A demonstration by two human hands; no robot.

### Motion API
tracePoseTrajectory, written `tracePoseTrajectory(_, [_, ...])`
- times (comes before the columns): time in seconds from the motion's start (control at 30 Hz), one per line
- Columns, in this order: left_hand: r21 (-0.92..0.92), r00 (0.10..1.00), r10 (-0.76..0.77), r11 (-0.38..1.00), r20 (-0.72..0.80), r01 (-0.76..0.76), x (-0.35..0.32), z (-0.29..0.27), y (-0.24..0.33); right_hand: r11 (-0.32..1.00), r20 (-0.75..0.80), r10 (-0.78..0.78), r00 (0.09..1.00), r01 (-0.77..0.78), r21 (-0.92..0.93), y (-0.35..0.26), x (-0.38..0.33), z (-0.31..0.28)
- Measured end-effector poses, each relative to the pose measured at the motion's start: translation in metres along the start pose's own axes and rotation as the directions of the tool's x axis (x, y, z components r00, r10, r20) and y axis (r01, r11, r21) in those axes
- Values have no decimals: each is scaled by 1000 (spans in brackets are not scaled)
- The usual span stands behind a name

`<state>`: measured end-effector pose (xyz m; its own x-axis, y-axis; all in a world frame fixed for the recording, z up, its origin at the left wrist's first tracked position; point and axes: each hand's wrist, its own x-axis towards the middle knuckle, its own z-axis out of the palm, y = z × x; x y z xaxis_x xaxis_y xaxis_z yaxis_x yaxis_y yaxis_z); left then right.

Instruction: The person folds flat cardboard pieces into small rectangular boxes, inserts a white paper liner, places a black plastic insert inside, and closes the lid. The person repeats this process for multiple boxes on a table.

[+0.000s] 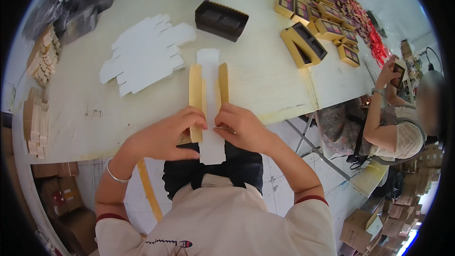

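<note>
A partly folded thin-card carton (212,114), white inside with upright gold side flaps, projects past the near edge of the pale counter (85,135); the left hand (173,129) grasps its left flap, the right hand (244,127) its right side. Bare surface flanks it, bounded beyond by fanned white blanks (144,57), a dark, ridged rectangular tray (221,20) and gold boxes (329,29).

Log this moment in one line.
left grip: on left gold flap of long white-and-gold cardboard carton; right grip: at right gold flap; beyond: dark rectangular plastic tray
</note>
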<state>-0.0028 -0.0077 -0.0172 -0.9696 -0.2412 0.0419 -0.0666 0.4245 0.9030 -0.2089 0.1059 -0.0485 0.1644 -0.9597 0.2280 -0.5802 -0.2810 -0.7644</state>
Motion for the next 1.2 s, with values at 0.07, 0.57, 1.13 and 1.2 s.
tracePoseTrajectory(0.07, [78, 997, -80, 994, 5, 79, 0, 0, -2, 999, 49, 39, 998, -39, -16, -9, 4, -4])
tracePoseTrajectory(0.57, [301, 901, 125, 954, -415, 6, 14, 44, -19, 980, 167, 192, 967, -199, 24, -32, 3, -4])
tracePoseTrajectory(1.13, [-106, 952, -226, 972, -205, 208, 11, 25, 0, 871, -361, 278, 890, -75, 486, -3, -18, 39])
tracePoseTrajectory(1.2, [-126, 936, -171, 982, -308, 138, 9, 34, -15, 878, -384, 291, 876, -85, 471, -9, -17, 39])
